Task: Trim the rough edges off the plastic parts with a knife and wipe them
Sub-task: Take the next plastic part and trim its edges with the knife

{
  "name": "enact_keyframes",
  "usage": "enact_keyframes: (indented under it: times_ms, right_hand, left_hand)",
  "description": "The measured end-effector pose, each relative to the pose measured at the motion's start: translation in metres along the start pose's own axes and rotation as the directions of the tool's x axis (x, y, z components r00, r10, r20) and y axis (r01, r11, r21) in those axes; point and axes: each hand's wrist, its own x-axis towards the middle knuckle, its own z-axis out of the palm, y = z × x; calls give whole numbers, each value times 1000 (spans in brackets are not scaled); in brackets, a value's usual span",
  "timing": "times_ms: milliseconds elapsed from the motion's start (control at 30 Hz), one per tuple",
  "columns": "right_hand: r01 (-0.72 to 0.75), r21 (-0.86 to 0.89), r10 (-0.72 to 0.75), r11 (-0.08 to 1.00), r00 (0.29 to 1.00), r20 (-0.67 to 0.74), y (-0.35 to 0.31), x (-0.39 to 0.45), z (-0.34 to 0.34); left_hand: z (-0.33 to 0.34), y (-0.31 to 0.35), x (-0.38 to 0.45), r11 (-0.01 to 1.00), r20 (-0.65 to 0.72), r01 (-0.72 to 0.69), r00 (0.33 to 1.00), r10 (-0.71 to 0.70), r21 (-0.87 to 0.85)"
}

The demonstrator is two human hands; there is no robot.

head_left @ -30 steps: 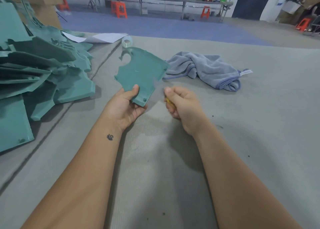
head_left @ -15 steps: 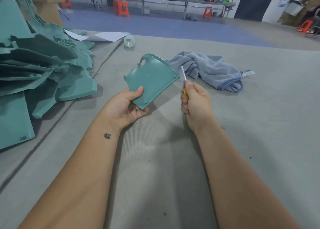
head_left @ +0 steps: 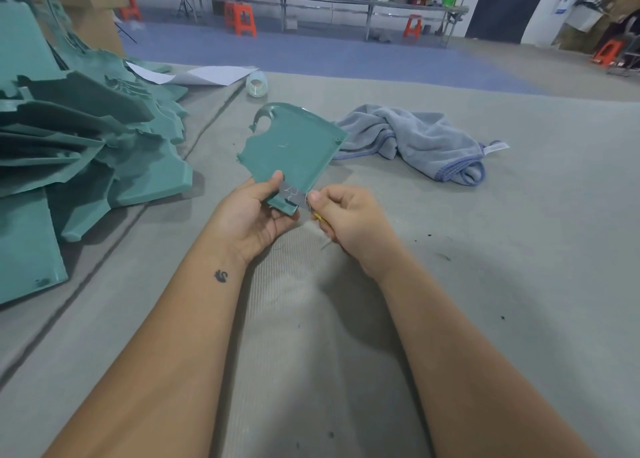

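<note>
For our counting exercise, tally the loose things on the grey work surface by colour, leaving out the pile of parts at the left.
Green: 1, the plastic part gripped by the left hand
Grey-blue: 1, the towel
White: 1, the paper sheet
Clear: 1, the tape roll
Total: 4

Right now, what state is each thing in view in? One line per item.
Left hand: grips the near end of the green plastic part, held up off the table.
Right hand: grip closed round the knife, blade lying across the part's near end.
Green plastic part: left edge ragged.
Grey towel: crumpled on the table, untouched.
Pile of green parts: stacked loosely at left.
Tape roll: lying on its side.
</note>
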Motion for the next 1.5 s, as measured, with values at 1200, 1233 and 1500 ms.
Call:
enact_keyframes:
  times_ms: [1200,1233,1500]
  right_hand:
    - [142,-73,-149,987,982,-111,-8,-3,6]
    - [127,-69,-137,989,976,-168,-8,-1,4]
    - [25,115,29,993,896,-443,2,9,-29]
  left_hand:
    - [8,7,-6,958,-12,68,997,-74,-277]
    - [7,7,-6,969,0,69,997,-71,-239]
    - [5,1,-6,998,10,54,998,-54,24]
